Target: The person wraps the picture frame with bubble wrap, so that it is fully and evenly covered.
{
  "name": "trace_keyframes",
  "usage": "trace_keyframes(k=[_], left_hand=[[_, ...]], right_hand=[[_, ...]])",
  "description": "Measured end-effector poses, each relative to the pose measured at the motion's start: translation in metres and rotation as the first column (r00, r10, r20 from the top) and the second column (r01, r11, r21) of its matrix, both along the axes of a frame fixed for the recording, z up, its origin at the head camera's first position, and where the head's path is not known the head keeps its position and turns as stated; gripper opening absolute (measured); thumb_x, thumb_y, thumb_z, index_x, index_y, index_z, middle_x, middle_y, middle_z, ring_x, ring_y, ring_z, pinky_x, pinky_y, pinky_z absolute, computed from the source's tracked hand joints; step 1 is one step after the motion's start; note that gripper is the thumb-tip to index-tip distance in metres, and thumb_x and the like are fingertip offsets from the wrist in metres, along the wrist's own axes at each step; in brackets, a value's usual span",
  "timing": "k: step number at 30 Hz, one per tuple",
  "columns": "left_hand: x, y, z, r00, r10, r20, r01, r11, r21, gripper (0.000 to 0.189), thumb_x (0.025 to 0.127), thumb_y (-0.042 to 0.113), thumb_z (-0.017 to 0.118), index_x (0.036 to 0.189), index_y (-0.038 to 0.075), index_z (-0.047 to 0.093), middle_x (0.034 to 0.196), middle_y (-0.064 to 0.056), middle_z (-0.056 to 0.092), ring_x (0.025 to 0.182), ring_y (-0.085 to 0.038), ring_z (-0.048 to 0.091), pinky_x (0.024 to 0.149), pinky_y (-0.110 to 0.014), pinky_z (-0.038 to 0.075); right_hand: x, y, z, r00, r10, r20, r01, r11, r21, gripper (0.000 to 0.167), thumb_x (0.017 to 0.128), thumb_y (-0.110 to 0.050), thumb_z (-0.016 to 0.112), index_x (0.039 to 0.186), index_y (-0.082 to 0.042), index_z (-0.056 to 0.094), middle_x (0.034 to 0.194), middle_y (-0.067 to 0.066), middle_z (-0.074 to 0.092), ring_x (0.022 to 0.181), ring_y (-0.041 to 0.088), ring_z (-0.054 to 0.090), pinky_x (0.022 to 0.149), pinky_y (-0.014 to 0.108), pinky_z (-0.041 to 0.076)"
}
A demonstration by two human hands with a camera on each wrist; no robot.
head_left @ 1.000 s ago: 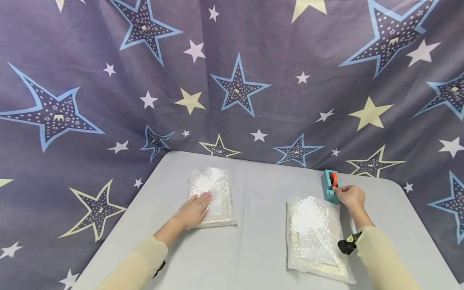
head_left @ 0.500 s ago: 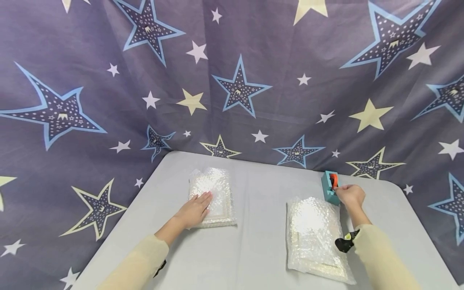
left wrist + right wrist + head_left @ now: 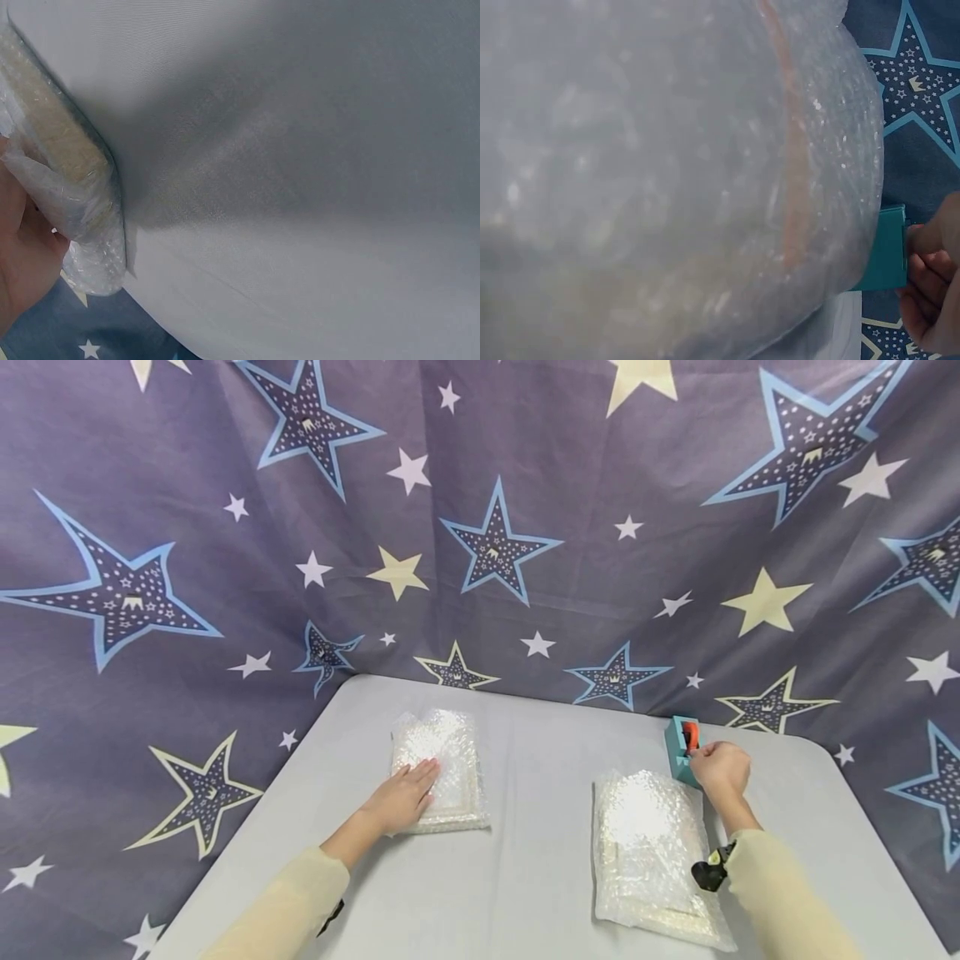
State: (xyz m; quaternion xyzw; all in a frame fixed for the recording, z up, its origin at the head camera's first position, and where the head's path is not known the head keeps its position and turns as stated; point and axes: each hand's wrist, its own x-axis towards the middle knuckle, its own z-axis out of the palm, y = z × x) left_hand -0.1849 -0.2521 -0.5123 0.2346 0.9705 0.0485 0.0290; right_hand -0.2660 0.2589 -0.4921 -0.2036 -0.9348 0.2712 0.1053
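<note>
My left hand [image 3: 401,797] rests with extended fingers on a small bubble-wrapped package [image 3: 453,752] at the table's left. The left wrist view catches the package [image 3: 60,135] edge-on, part of the hand [image 3: 26,255] against it. At the back right my right hand [image 3: 722,768] is at a teal tape dispenser [image 3: 677,760] with an orange roll core [image 3: 692,735]. Its thumb and forefinger pinch at the dispenser's front, where the tape end is; the clear tape itself is hardly visible. In the right wrist view, curled fingers [image 3: 922,289] meet the dispenser [image 3: 889,251].
A larger bubble-wrapped package [image 3: 652,868] lies just in front of the dispenser, beside my right forearm, and fills most of the right wrist view. The grey-white table [image 3: 540,843] backs onto a star-patterned curtain [image 3: 570,577].
My right hand has shifted slightly left and nearer at the dispenser, its wrist turning a little. The left hand stays on its package. The head view has tilted slightly.
</note>
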Motion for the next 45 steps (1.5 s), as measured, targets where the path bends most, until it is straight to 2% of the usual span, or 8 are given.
trace_keyframes(k=[12, 19, 26, 29, 33, 36, 40, 45], left_hand=[[0.001, 0.001, 0.002, 1.0, -0.003, -0.007, 0.003, 1.0, 0.009, 0.051, 0.099, 0.019, 0.046, 0.142, -0.007, 0.039, 0.151, -0.021, 0.039, 0.141, -0.036, 0.038, 0.118, -0.054, 0.03], [0.001, 0.002, 0.001, 1.0, 0.001, -0.011, -0.001, 1.0, 0.012, 0.051, 0.099, 0.019, 0.046, 0.143, -0.006, 0.039, 0.151, -0.021, 0.04, 0.141, -0.036, 0.038, 0.118, -0.055, 0.03], [0.001, 0.002, 0.001, 1.0, 0.004, -0.004, -0.004, 1.0, 0.023, 0.051, 0.099, 0.019, 0.045, 0.143, -0.006, 0.038, 0.152, -0.022, 0.038, 0.142, -0.036, 0.037, 0.118, -0.055, 0.03], [0.001, 0.002, 0.001, 1.0, 0.01, -0.006, -0.01, 1.0, 0.019, 0.051, 0.099, 0.019, 0.045, 0.143, -0.006, 0.038, 0.152, -0.021, 0.038, 0.142, -0.036, 0.037, 0.118, -0.055, 0.03], [0.001, 0.002, 0.0, 1.0, 0.013, -0.006, -0.013, 1.0, 0.012, 0.05, 0.099, 0.018, 0.045, 0.143, -0.006, 0.038, 0.151, -0.021, 0.039, 0.142, -0.036, 0.037, 0.118, -0.055, 0.03], [0.002, 0.002, -0.001, 1.0, 0.01, -0.006, -0.01, 1.0, 0.014, 0.05, 0.099, 0.018, 0.045, 0.142, -0.007, 0.039, 0.151, -0.022, 0.039, 0.141, -0.036, 0.037, 0.118, -0.055, 0.03], [0.003, 0.002, -0.001, 1.0, 0.011, -0.011, -0.011, 1.0, 0.016, 0.05, 0.1, 0.018, 0.045, 0.142, -0.007, 0.039, 0.151, -0.021, 0.039, 0.141, -0.036, 0.038, 0.118, -0.055, 0.031], [0.002, 0.002, -0.002, 0.999, 0.011, -0.033, -0.011, 1.0, 0.017, 0.05, 0.099, 0.018, 0.046, 0.142, -0.006, 0.04, 0.15, -0.021, 0.041, 0.14, -0.036, 0.039, 0.117, -0.055, 0.031]], right_hand=[[-0.001, -0.001, 0.003, 0.998, 0.051, 0.047, -0.051, 0.999, 0.01, 0.034, 0.088, -0.016, 0.061, 0.056, -0.006, 0.056, 0.06, 0.007, 0.061, 0.057, 0.023, 0.05, 0.045, 0.027, 0.033], [-0.004, 0.003, 0.005, 0.994, 0.092, 0.064, -0.096, 0.994, 0.06, 0.025, 0.092, -0.016, 0.053, 0.078, 0.001, 0.064, 0.086, 0.022, 0.068, 0.075, 0.036, 0.061, 0.054, 0.037, 0.047], [-0.004, 0.004, 0.02, 0.996, 0.062, 0.059, -0.055, 0.992, -0.113, 0.029, 0.088, -0.023, 0.061, 0.093, 0.005, 0.069, 0.095, 0.023, 0.07, 0.087, 0.037, 0.062, 0.065, 0.039, 0.051], [-0.004, 0.005, 0.027, 0.994, 0.027, 0.108, 0.0, 0.972, -0.237, 0.027, 0.085, -0.022, 0.065, 0.094, 0.003, 0.071, 0.078, 0.015, 0.071, 0.083, 0.029, 0.062, 0.076, 0.04, 0.052], [-0.006, 0.008, 0.031, 0.978, -0.012, 0.209, 0.122, 0.844, -0.522, 0.015, 0.086, -0.016, 0.066, 0.077, -0.004, 0.068, 0.051, -0.009, 0.061, 0.058, 0.008, 0.059, 0.058, 0.027, 0.052], [-0.006, 0.009, 0.032, 0.962, -0.013, 0.272, 0.202, 0.7, -0.684, 0.022, 0.087, -0.011, 0.062, 0.065, -0.013, 0.061, 0.046, -0.009, 0.058, 0.045, 0.003, 0.055, 0.045, 0.019, 0.046], [-0.004, 0.009, 0.035, 0.955, 0.021, 0.297, 0.232, 0.574, -0.785, 0.03, 0.089, -0.007, 0.057, 0.06, -0.014, 0.059, 0.049, -0.007, 0.059, 0.045, 0.001, 0.052, 0.046, 0.015, 0.045], [-0.002, 0.006, 0.038, 0.944, 0.005, 0.329, 0.285, 0.489, -0.825, 0.032, 0.093, -0.011, 0.055, 0.062, -0.016, 0.059, 0.053, -0.008, 0.061, 0.051, 0.001, 0.056, 0.057, 0.02, 0.051]])
